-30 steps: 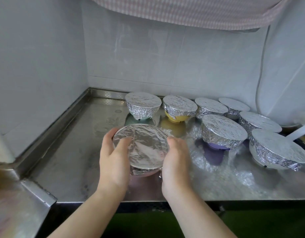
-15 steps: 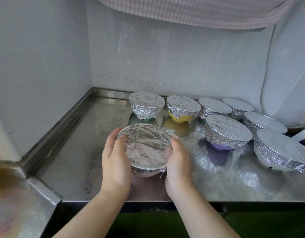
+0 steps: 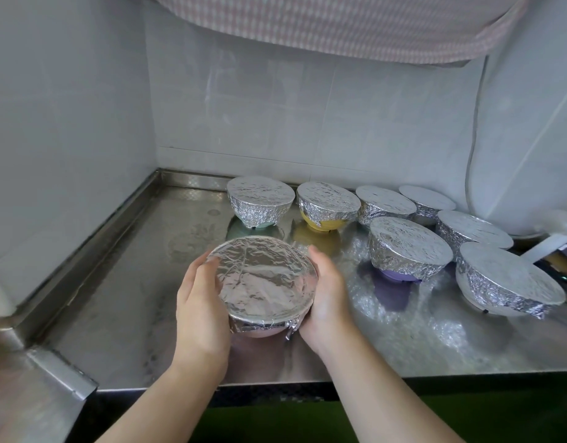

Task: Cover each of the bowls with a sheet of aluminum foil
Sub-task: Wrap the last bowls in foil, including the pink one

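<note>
A pink bowl (image 3: 263, 331) wrapped in crinkled aluminum foil (image 3: 263, 279) sits between my two hands near the front of the steel counter (image 3: 122, 302). My left hand (image 3: 201, 302) cups its left side, fingers curled round the rim. My right hand (image 3: 326, 294) cups the right side the same way. Behind stand several foil-covered bowls: a green one (image 3: 259, 203), a yellow one (image 3: 327, 206), a purple one (image 3: 406, 251) and a white one (image 3: 505, 282).
Tiled walls close in the counter at the left and back. A raised steel ledge (image 3: 52, 372) runs along the left front. A checked cloth (image 3: 339, 24) hangs overhead. A white cable (image 3: 474, 148) drops down the right wall. Blurred items (image 3: 550, 247) lie at the far right.
My left thumb has slid off the foil top to the bowl's side. Both hands now hold the bowl by its sides, and it sits slightly farther back.
</note>
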A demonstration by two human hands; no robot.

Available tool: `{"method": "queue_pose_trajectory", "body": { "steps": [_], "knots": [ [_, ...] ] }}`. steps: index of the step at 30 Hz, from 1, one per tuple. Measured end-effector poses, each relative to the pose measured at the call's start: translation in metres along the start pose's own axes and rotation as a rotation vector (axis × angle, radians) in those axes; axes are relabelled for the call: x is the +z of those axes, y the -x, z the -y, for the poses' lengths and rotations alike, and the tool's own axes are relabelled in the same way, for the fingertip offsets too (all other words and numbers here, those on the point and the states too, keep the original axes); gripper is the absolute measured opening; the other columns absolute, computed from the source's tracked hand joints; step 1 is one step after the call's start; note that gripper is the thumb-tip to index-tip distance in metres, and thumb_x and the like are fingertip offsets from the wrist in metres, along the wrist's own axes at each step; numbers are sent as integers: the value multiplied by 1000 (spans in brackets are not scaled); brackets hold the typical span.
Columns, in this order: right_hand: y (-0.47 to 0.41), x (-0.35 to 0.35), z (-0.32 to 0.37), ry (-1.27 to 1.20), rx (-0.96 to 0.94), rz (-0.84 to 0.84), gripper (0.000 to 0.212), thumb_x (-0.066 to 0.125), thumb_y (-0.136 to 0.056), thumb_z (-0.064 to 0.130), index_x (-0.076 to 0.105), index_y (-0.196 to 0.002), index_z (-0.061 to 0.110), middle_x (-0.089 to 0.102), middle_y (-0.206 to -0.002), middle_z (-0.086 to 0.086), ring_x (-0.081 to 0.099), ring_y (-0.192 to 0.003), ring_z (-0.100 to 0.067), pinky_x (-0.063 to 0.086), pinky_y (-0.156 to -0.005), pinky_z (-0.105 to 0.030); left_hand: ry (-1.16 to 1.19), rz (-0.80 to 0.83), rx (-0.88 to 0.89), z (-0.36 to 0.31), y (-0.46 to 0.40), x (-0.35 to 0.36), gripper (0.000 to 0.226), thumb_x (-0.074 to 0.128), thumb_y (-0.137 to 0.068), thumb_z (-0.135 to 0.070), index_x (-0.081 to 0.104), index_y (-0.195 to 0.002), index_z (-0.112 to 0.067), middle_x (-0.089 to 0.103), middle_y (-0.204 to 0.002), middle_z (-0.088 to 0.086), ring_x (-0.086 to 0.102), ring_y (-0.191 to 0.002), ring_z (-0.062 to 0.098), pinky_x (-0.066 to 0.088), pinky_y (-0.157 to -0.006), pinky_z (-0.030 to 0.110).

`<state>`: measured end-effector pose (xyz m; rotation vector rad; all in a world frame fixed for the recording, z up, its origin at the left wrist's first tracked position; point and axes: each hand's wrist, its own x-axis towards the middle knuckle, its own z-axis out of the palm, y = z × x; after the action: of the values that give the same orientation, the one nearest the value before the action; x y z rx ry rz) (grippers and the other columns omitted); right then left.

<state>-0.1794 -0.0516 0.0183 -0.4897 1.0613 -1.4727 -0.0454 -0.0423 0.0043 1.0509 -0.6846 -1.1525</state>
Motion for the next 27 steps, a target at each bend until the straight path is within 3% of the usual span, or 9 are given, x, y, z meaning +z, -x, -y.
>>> {"method": "queue_pose_trajectory", "body": {
  "steps": [4, 8, 11, 14, 17, 20, 24, 27],
  "knots": [
    [1, 2, -1, -12, -1, -28, 38, 56, -106, 37, 77, -112, 7, 80, -107, -18, 78, -99, -38, 57, -102, -57, 29, -15, -10, 4, -2, 2, 36, 48, -95, -45, 77, -113, -34, 77, -113, -9, 71, -114, 19, 52, -107, 50],
    [3, 4, -3, -41, -4, -48, 37, 51, -107, 31, 78, -100, 7, 81, -100, -18, 78, -88, -34, 60, -89, -48, 103, -61, -30, 8, -1, 4, 32, 47, -105, -31, 79, -108, -28, 79, -101, -8, 73, -108, 19, 55, -91, 38],
    [6, 2, -4, -56, -20, -32, 41, 50, -108, 29, 79, -89, 8, 81, -93, -16, 79, -80, -32, 60, -81, -45, 164, -77, -61, 10, 2, 5, 31, 49, -103, -32, 80, -107, -30, 78, -106, -5, 72, -111, 21, 56, -97, 42],
    [6, 1, -8, -78, -29, -16, 41, 48, -108, 31, 80, -97, 8, 80, -101, -18, 79, -88, -34, 60, -86, -47, 201, -97, -85, 9, 5, 6, 32, 51, -103, -30, 82, -94, -33, 78, -92, -11, 73, -104, 20, 57, -90, 41],
    [8, 1, -9, -85, -38, -22, 43, 44, -108, 31, 80, -104, 7, 80, -108, -19, 77, -99, -37, 59, -93, -49, 199, -98, -74, 6, 7, 7, 39, 50, -102, -28, 83, -84, -38, 77, -83, -13, 73, -104, 24, 56, -94, 44],
    [9, 1, -9, -84, -38, -33, 42, 43, -109, 28, 79, -102, 7, 80, -107, -18, 77, -98, -36, 59, -92, -48, 163, -80, -57, 8, 6, 5, 41, 47, -102, -26, 84, -87, -35, 79, -89, -6, 74, -102, 27, 56, -94, 45],
    [10, 3, -6, -13, -53, -70, 39, 44, -111, 27, 77, -107, 6, 81, -102, -14, 77, -97, -33, 58, -97, -49, 81, -22, -9, 2, 0, 0, 42, 42, -104, -15, 82, -97, -22, 79, -87, 0, 75, -89, 20, 58, -79, 34],
    [10, 2, -4, 99, -54, -77, 37, 47, -112, 28, 76, -110, 6, 82, -101, -11, 79, -90, -27, 60, -91, -44, 30, 27, -1, -5, -3, -5, 41, 40, -105, -11, 80, -113, -18, 81, -103, 6, 76, -102, 23, 59, -92, 41]
  ]
}}
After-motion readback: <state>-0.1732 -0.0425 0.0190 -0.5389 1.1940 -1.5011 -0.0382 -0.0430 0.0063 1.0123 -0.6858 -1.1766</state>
